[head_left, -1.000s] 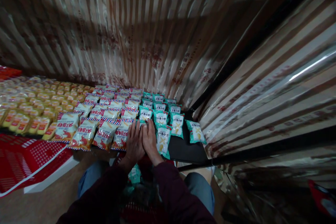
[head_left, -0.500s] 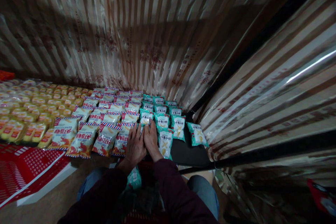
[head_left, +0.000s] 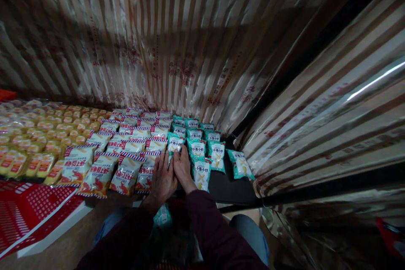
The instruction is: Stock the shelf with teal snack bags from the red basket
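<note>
My left hand (head_left: 163, 180) and my right hand (head_left: 182, 169) lie side by side at the front of the leftmost row of green-and-white snack bags (head_left: 175, 142). Their fingers stretch forward, the fingertips reaching the lower part of that bag. Whatever lies beneath my palms is hidden. Just right of my right hand is another green snack bag (head_left: 201, 173), face up. A red, white and blue snack bag (head_left: 145, 174) borders my left hand. Below my wrists, between my sleeves, part of a green bag (head_left: 162, 215) shows.
One green bag (head_left: 241, 164) lies apart on the black shelf (head_left: 232, 190), beside the striped plastic sheeting (head_left: 316, 126). Several yellow packaged cakes (head_left: 39, 162) fill the left side. A red basket (head_left: 34, 206) stands below them. A dark post (head_left: 253, 112) slants at the right.
The view has shifted slightly, so the bags on the shelf appear a little lower. My hands keep nearly the same place and pose against the green bags.
</note>
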`<state>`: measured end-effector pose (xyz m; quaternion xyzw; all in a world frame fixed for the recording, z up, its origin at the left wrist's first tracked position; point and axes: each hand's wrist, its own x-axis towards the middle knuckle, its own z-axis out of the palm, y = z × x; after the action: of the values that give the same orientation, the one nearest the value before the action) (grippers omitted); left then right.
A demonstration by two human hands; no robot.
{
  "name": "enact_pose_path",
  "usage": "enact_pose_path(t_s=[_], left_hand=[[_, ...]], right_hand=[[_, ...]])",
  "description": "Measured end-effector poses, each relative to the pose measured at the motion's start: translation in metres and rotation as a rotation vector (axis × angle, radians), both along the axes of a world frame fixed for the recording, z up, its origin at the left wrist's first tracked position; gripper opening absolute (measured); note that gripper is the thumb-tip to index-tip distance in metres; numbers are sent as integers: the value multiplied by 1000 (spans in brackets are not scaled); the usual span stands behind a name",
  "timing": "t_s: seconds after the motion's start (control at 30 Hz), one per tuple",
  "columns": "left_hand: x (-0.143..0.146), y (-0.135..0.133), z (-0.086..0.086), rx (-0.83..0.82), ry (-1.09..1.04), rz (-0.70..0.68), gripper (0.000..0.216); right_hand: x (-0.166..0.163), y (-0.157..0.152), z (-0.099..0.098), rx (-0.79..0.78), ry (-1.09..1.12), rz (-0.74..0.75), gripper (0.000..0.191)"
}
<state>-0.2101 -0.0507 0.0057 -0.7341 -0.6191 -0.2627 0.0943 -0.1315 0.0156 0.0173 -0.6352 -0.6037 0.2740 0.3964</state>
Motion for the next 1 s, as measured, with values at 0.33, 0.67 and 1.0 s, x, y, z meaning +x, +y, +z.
enact_pose_path(t_s=[0.33, 0.67, 1.0], left_hand=[[3, 21, 7, 31, -25, -53, 54], [5, 47, 11, 39, 20, -109, 51], [8, 53, 13, 21, 24, -86, 45]], right_hand=[[7, 31, 26, -83, -163, 105, 66], [5, 60, 34, -208, -141, 56, 70], [5, 85, 16, -98, -101, 36, 58]])
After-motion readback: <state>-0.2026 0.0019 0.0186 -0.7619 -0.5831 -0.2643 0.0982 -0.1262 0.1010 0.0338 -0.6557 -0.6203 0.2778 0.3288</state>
